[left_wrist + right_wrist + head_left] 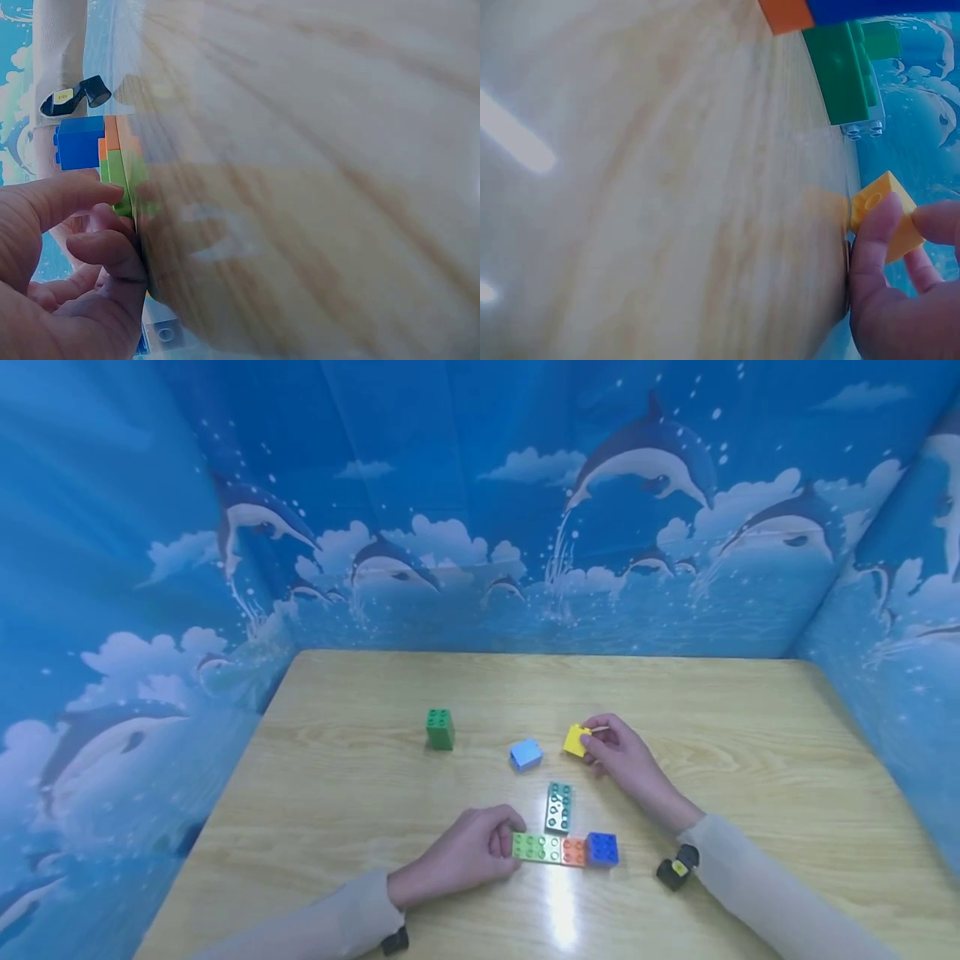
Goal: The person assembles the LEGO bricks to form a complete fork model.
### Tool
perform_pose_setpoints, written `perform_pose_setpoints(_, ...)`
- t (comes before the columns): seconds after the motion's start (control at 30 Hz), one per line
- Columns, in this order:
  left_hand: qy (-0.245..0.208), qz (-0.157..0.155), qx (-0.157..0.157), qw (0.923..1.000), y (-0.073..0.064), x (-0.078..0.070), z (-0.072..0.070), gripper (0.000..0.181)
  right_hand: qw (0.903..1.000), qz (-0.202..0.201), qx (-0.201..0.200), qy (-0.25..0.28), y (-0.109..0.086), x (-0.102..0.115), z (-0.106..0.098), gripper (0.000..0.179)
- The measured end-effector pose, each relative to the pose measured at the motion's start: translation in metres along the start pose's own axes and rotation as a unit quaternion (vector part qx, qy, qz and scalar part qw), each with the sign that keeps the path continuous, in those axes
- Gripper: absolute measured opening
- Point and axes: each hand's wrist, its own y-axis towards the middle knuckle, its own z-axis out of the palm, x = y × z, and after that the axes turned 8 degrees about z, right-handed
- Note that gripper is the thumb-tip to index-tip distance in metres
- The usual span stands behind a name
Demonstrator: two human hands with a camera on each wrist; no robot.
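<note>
My right hand pinches a yellow toy brick between thumb and fingers, low over the far part of the table; the right wrist view shows the yellow brick tilted, one hollow side showing. Nearer, my left hand grips the left end of a light green studded brick with thumb and forefinger. An orange brick and a taller dark blue brick continue that row to the right. Just behind the row lies a dark green brick, studs up.
A light blue brick lies on its side left of the yellow one. Farther left, a tall green brick stack stands upright. Everything rests on a wooden table, with a dolphin-print curtain along its back and sides.
</note>
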Motion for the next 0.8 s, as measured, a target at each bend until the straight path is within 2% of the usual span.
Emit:
perform_pose_setpoints(0.17,-0.006,-0.001,0.0,1.0,-0.002,0.0,0.001,0.039,0.9999,0.012,-0.003,0.004,-0.009,-0.002,-0.006,0.04)
perform_pose_setpoints(0.4,-0.004,0.007,-0.001,1.0,-0.001,0.001,0.003,0.038,0.9993,0.032,-0.016,-0.014,-0.023,-0.008,-0.013,0.059)
perform_pose_setpoints(0.6,-0.002,0.007,-0.004,1.0,0.001,0.0,0.004,0.037,0.9988,0.03,-0.024,-0.031,-0.032,-0.012,-0.021,0.058)
perform_pose_setpoints(0.8,0.007,0.003,-0.005,1.0,0.0,-0.001,0.001,0.037,0.9987,0.028,-0.021,-0.037,-0.043,-0.007,-0.021,0.054)
